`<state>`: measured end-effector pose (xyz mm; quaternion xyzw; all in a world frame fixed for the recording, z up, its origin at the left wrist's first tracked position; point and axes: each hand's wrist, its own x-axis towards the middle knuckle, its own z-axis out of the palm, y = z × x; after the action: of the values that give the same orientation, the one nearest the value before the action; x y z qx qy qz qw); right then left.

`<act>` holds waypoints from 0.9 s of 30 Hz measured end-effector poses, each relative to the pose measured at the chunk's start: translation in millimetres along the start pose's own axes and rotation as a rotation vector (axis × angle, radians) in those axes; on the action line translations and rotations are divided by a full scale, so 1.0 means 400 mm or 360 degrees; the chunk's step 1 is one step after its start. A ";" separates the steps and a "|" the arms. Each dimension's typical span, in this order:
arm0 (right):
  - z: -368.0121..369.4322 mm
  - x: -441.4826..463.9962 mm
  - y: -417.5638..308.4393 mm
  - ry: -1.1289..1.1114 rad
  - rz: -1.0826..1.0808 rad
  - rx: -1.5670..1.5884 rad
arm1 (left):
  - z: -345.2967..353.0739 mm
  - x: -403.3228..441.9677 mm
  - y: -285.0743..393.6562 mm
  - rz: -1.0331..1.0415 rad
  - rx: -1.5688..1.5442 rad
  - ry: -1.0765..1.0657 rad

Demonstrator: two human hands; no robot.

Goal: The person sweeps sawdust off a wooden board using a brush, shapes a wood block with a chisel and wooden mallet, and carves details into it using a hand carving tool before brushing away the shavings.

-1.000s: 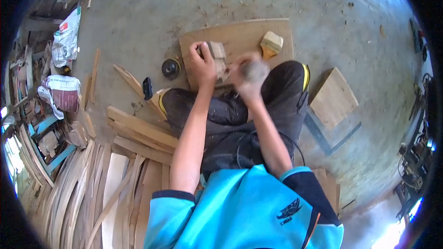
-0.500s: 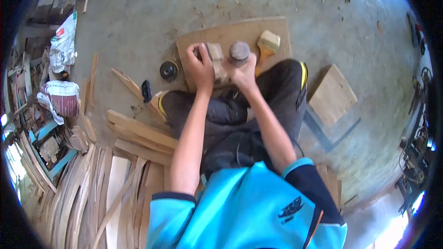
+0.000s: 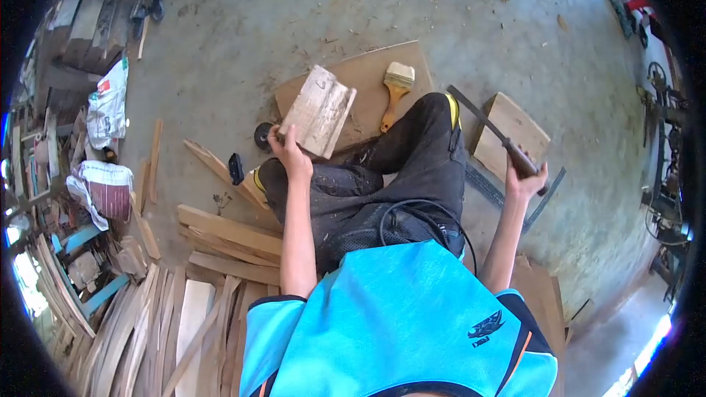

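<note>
My left hand [image 3: 293, 156] grips the lower left corner of a wooden block [image 3: 318, 112]. The block is tilted, with a rough, pale and brown-streaked face turned up, over a sheet of cardboard [image 3: 371, 95]. Out to the right, my right hand [image 3: 526, 180] is closed round the brown handle of a long, dark, flat-bladed tool [image 3: 482, 117]. Its blade points up and left, past my knee; whether it is a file or a chisel I cannot tell. A wide paintbrush [image 3: 397, 92] with pale bristles lies on the cardboard between my hands.
A wooden board [image 3: 511, 126] lies on the floor beneath the tool, with a dark L-shaped square [image 3: 485, 185] beside it. Left are a black round object [image 3: 262, 135], a small black item [image 3: 235, 168], stacked planks [image 3: 228, 231] and sacks [image 3: 105, 184]. Chips litter the floor.
My right hand has swung away from the block, out to the right, carrying the tool. My left hand has moved slightly left and down, and the block's broad face now shows.
</note>
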<state>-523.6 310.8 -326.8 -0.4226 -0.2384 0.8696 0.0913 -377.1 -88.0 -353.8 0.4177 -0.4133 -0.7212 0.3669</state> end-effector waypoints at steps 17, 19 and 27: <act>0.075 -0.205 0.029 -0.0540 0.0087 -0.0849 | 0.045 0.118 -0.156 -0.0448 0.1456 -0.0312; 0.094 -0.208 0.075 -0.0678 0.0042 -0.0951 | 0.050 0.115 -0.134 -0.0456 0.1318 -0.0304; 0.255 -0.360 0.252 -0.1489 -0.0608 -0.1333 | -0.017 -0.033 -0.020 0.0415 0.1245 -0.0518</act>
<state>-508.5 136.8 -223.0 0.0503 -0.6423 0.7637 -0.0415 -367.4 -75.2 -359.1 0.3506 -0.7566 -0.5147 0.1993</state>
